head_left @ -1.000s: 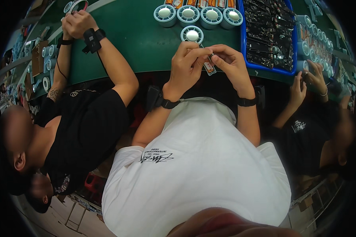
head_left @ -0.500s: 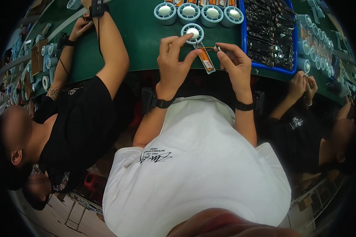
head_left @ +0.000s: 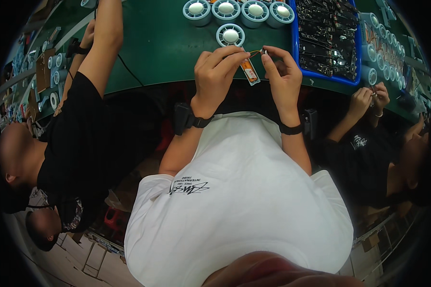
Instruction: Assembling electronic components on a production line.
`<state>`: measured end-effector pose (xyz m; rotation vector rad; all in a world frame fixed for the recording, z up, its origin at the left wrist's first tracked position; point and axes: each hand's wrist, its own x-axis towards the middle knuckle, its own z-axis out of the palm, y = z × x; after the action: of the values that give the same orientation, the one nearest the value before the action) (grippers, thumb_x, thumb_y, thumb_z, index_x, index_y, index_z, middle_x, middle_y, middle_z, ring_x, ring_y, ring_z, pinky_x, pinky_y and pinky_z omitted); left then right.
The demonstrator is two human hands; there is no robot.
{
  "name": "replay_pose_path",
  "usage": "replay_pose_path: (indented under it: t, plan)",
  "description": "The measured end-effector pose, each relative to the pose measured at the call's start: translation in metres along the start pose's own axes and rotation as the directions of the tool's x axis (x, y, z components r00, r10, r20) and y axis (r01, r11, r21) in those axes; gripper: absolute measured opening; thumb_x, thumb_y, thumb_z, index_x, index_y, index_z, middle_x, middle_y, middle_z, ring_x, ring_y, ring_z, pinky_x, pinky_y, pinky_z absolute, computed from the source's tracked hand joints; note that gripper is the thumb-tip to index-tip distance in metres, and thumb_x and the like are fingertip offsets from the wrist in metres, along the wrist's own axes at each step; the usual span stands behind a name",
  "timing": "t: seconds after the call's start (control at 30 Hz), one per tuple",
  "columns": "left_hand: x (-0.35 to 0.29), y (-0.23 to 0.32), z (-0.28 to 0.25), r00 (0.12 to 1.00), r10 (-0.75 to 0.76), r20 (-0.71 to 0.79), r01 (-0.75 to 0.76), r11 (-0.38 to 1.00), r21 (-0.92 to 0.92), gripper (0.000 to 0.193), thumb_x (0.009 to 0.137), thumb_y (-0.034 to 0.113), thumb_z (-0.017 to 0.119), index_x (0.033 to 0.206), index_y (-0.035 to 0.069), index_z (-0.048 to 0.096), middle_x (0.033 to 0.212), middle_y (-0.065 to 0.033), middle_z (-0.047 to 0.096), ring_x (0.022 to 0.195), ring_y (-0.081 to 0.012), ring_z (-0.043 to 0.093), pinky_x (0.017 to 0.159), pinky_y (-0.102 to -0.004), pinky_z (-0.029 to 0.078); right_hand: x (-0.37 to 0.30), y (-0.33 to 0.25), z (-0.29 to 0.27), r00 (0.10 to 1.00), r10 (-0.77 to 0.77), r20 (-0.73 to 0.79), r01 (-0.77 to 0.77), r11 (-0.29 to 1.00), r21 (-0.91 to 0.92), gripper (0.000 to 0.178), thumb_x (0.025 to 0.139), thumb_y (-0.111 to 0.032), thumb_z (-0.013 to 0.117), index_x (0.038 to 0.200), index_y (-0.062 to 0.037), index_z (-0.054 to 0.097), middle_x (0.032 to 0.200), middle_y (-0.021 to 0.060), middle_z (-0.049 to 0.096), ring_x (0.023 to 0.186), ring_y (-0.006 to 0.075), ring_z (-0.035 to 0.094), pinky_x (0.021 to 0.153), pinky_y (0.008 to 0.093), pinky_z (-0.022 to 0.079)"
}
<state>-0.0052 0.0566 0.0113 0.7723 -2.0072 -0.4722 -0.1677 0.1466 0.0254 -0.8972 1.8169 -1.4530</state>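
Above the white shirt (head_left: 244,201), the left hand (head_left: 215,74) and the right hand (head_left: 280,71) meet over the near edge of the green table (head_left: 163,48), each pinching shut on one end of a small orange-labelled battery pack (head_left: 250,72) with a thin wire (head_left: 255,52). Just beyond sits a round pale-blue fan housing (head_left: 230,35), with four more in a row (head_left: 239,10) behind it. To the right, a blue tray (head_left: 357,57) holds dark circuit boards (head_left: 326,33).

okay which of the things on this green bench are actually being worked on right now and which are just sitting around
In hand:
left hand pinching the thin wire
right hand at the wire's other end
small orange and white part hanging between them

Lying about:
round blue holder just beyond the hands
row of four holders
blue tray of dark boards
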Motion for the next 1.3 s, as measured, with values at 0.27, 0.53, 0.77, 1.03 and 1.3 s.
replay_pose_path:
  t: [0.27,0.53,0.77,1.03,1.3]
  plan:
    - [0.001,-0.001,-0.003,0.999,0.013,0.047,-0.013,1.000,-0.001,0.017,0.086,0.010,0.085,0.102,0.015,0.082,0.100,0.0053,0.077,0.078,-0.0149,0.068,0.070,-0.0313,0.045,-0.002,0.003,-0.001,0.997,0.044,0.067,-0.047,0.997,0.057,0.027,0.105,-0.018,0.074,0.129,-0.0057,0.073,0.105,0.0006,0.076,0.072,0.0024,0.061,0.057,0.0174,0.041]
    - [0.001,0.001,0.002,0.993,-0.087,0.078,0.094,0.991,-0.093,0.019,0.080,0.010,0.090,0.096,0.013,0.080,0.097,0.0025,0.076,0.076,-0.0171,0.065,0.065,-0.0307,0.046,-0.001,0.005,-0.003,0.981,0.076,0.177,-0.114,0.968,0.221,0.027,0.105,-0.018,0.074,0.128,-0.0051,0.072,0.109,0.0022,0.075,0.076,0.0047,0.064,0.063,0.0191,0.045]
    - [0.000,0.006,0.006,0.990,-0.125,0.072,0.133,0.984,-0.116,0.018,0.081,0.009,0.089,0.094,0.012,0.079,0.095,0.0020,0.075,0.071,-0.0180,0.066,0.065,-0.0322,0.045,-0.002,0.005,-0.004,0.970,0.080,0.231,-0.123,0.977,0.176,0.024,0.101,-0.015,0.079,0.120,-0.0027,0.071,0.101,0.0009,0.074,0.078,0.0039,0.064,0.065,0.0195,0.047]
    - [0.001,0.008,0.008,0.985,-0.151,0.080,0.163,0.971,-0.177,0.015,0.081,0.005,0.087,0.092,0.008,0.077,0.092,-0.0008,0.076,0.068,-0.0199,0.073,0.058,-0.0295,0.056,0.003,-0.004,-0.007,0.968,0.117,0.224,-0.130,0.991,0.042,0.026,0.097,-0.014,0.084,0.114,-0.0025,0.069,0.092,-0.0010,0.070,0.064,0.0014,0.059,0.052,0.0177,0.040]
    - [0.006,-0.001,0.005,0.992,-0.036,0.118,0.058,0.980,-0.190,0.014,0.082,0.006,0.087,0.093,0.007,0.077,0.091,-0.0032,0.077,0.071,-0.0218,0.075,0.059,-0.0299,0.058,0.014,-0.012,-0.015,0.940,0.149,0.307,-0.161,0.987,0.017,0.025,0.095,-0.013,0.085,0.110,-0.0026,0.068,0.089,-0.0015,0.068,0.056,0.0008,0.055,0.045,0.0184,0.037]
